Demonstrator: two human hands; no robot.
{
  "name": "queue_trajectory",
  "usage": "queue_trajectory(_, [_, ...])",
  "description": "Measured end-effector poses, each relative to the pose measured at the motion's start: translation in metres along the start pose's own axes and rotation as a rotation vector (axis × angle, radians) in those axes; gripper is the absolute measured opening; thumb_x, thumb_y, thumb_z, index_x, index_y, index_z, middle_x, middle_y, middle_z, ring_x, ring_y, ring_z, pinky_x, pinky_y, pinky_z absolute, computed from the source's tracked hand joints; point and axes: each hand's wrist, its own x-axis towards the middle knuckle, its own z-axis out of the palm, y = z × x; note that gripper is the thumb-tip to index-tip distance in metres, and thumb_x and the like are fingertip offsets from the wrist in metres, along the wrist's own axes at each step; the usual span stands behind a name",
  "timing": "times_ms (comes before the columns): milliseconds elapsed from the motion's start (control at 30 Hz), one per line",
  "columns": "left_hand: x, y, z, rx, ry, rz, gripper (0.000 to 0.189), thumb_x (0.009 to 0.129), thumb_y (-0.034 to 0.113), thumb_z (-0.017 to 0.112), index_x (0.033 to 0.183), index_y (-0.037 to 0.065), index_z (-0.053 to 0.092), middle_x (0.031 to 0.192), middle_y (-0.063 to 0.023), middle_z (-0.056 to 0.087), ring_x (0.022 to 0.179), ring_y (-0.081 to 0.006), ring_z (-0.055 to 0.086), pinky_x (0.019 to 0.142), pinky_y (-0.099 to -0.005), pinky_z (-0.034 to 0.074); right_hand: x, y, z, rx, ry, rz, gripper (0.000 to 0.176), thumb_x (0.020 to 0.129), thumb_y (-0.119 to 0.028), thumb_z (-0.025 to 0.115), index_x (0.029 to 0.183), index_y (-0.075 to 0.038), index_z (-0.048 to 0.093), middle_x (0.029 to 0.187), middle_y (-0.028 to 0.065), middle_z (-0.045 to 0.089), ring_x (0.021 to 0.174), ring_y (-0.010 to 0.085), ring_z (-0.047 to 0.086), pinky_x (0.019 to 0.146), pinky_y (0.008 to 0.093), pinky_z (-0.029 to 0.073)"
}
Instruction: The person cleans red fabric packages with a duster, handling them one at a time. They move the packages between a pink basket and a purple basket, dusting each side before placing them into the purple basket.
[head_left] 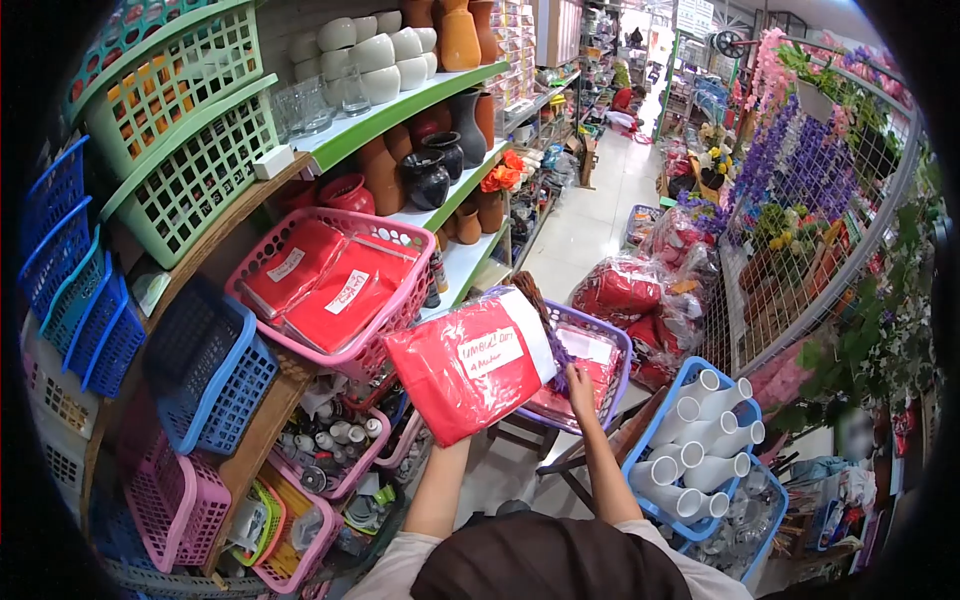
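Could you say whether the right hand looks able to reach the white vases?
Likely yes: the white vases sit uncovered nearby, though the right hand seems to hold a purple item.

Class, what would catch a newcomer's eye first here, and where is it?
Probably the glossy red packet with a handwritten label, held front and centre. Next, the purple flowers hanging at upper right, then the white vases crowded into a blue basket, lower right.
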Motion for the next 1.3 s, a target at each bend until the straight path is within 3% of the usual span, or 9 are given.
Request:
queue_trajectory(33, [-0.007, -0.007, -0.006, 0.001, -0.005, -0.005, 0.053, 0.088, 0.045, 0.039, 0.12, 0.003, 0.043, 0.117, -0.0113, 0.051, 0.104, -0.0245, 0.052, 0.09, -0.0403, 0.042, 0.001, -0.012, -0.004, -0.001, 0.007, -0.003, 0.054, 0.083, -0.039, 0.049, 0.118, 0.001, 0.041, 0.107, 0.0209, 0.053, 0.092, 0.0336, 0.055, 0.074, 0.0441, 0.046])
queue_trajectory(100, [-0.006, -0.009, -0.004, 0.002, -0.014, -0.012, 0.053, 0.088, 0.045, 0.039, 0.12, 0.003, 0.043, 0.117, -0.0113, 0.052, 0.104, -0.0245, 0.052, 0.09, -0.0403, 0.043, -0.019, -0.078, -0.015, 0.791, -0.182, 0.365, 0.045, 0.088, -0.035, 0.044, 0.116, 0.0, 0.044, 0.096, 0.0155, 0.058, 0.084, 0.0244, 0.059, 0.063, 0.0342, 0.05])
queue_trajectory(200, [-0.007, -0.013, 0.0, 0.006, -0.023, -0.01, 0.053, 0.088, 0.045, 0.039, 0.12, 0.003, 0.043, 0.117, -0.0114, 0.052, 0.104, -0.0245, 0.052, 0.09, -0.0403, 0.043, -0.023, -0.106, -0.026, 0.956, -0.312, 0.277, 0.038, 0.088, -0.029, 0.045, 0.114, -0.001, 0.046, 0.088, 0.012, 0.061, 0.073, 0.0188, 0.06, 0.053, 0.027, 0.049])
queue_trajectory(367, [-0.014, -0.004, -0.004, 0.004, -0.018, 0.024, 0.053, 0.088, 0.045, 0.039, 0.119, 0.003, 0.044, 0.117, -0.0115, 0.052, 0.104, -0.0244, 0.052, 0.09, -0.0403, 0.043, -0.032, -0.142, -0.025, 0.89, -0.117, 0.16, 0.027, 0.08, -0.001, 0.053, 0.107, 0.003, 0.053, 0.092, 0.01, 0.061, 0.075, 0.0173, 0.061, 0.061, 0.0264, 0.05])
queue_trajectory(667, [-0.027, 0.073, 0.0, 0.006, 0.067, 0.187, 0.049, 0.089, 0.042, 0.036, 0.12, 0.005, 0.044, 0.119, -0.0116, 0.051, 0.108, -0.0269, 0.05, 0.092, -0.0425, 0.041, -0.009, -0.173, 0.003, 1.003, -0.057, 0.032, 0.019, 0.081, 0.001, 0.055, 0.1, 0.003, 0.056, 0.095, 0.0081, 0.061, 0.084, 0.0135, 0.058, 0.075, 0.0258, 0.047])
queue_trajectory(867, [-0.095, 0.114, 0.006, -0.087, -0.26, 0.155, 0.083, 0.079, 0.069, 0.026, 0.127, 0.002, 0.036, 0.125, -0.0146, 0.046, 0.112, -0.0278, 0.048, 0.094, -0.0433, 0.037, 0.009, -0.192, 0.036, 1.128, -0.173, -0.041, 0.019, 0.082, 0.001, 0.054, 0.101, 0.001, 0.056, 0.096, 0.0084, 0.061, 0.084, 0.0146, 0.059, 0.074, 0.0262, 0.049])
queue_trajectory(1000, [-0.115, 0.123, -0.012, 0.27, -0.21, 0.35, 0.059, 0.087, 0.049, 0.042, 0.125, 0.004, 0.036, 0.121, -0.0114, 0.05, 0.104, -0.0219, 0.054, 0.086, -0.0391, 0.043, 0.003, -0.223, 0.055, 1.125, -0.209, -0.037, 0.021, 0.083, 0.0, 0.053, 0.103, 0.001, 0.054, 0.097, 0.0096, 0.06, 0.084, 0.0156, 0.059, 0.074, 0.0269, 0.049])
queue_trajectory(1033, [-0.119, 0.123, -0.014, 0.145, -0.22, 0.386, 0.047, 0.086, 0.025, 0.055, 0.124, 0.004, 0.036, 0.12, -0.0104, 0.05, 0.105, -0.0191, 0.053, 0.087, -0.0354, 0.043, 0.003, -0.226, 0.063, 1.125, -0.219, -0.037, 0.021, 0.083, 0.0, 0.053, 0.103, 0.001, 0.054, 0.097, 0.0096, 0.06, 0.084, 0.0156, 0.059, 0.074, 0.0269, 0.049])
queue_trajectory(1300, [-0.144, 0.143, 0.021, 0.407, 0.125, 0.756, 0.075, 0.067, -0.01, 0.062, 0.132, 0.001, 0.025, 0.125, -0.0096, 0.043, 0.112, -0.017, 0.045, 0.096, -0.0309, 0.036, -0.002, -0.236, 0.102, 0.984, -0.265, -0.111, 0.028, 0.081, -0.002, 0.057, 0.108, 0.007, 0.051, 0.097, 0.0075, 0.059, 0.083, 0.0103, 0.056, 0.073, 0.0216, 0.045])
